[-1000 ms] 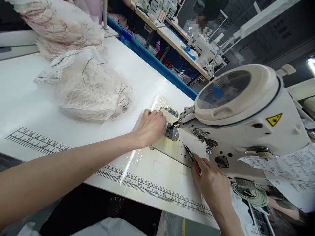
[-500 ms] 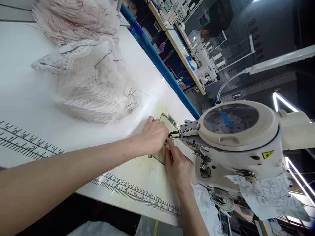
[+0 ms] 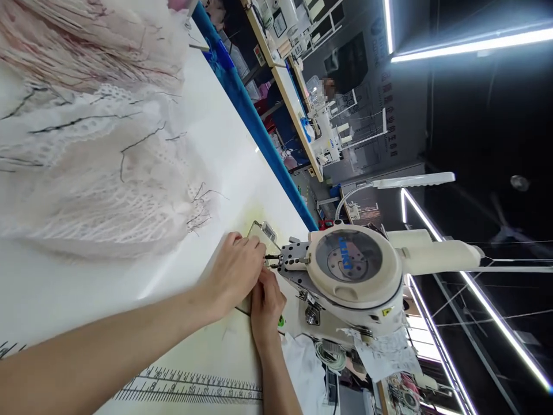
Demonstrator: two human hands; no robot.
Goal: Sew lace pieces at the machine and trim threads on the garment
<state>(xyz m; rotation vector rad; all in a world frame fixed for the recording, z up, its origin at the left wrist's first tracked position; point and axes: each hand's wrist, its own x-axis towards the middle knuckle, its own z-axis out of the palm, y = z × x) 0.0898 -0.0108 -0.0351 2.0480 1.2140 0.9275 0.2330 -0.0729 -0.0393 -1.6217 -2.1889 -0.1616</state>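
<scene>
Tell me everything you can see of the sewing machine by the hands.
The sewing machine has a cream, hard-looking body and a round lid with a dark see-through window bearing blue lettering. A grey, metal-looking plate with holes sits at its working end; a yellow sticker and papers show on its side. It looks slanted in this view. Both hands crowd that end; contact is hidden, and whether it runs can't be told.

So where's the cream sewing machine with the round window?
In the head view, the sewing machine stands right of centre, its grey front end beside the bare left hand and right hand.
</scene>
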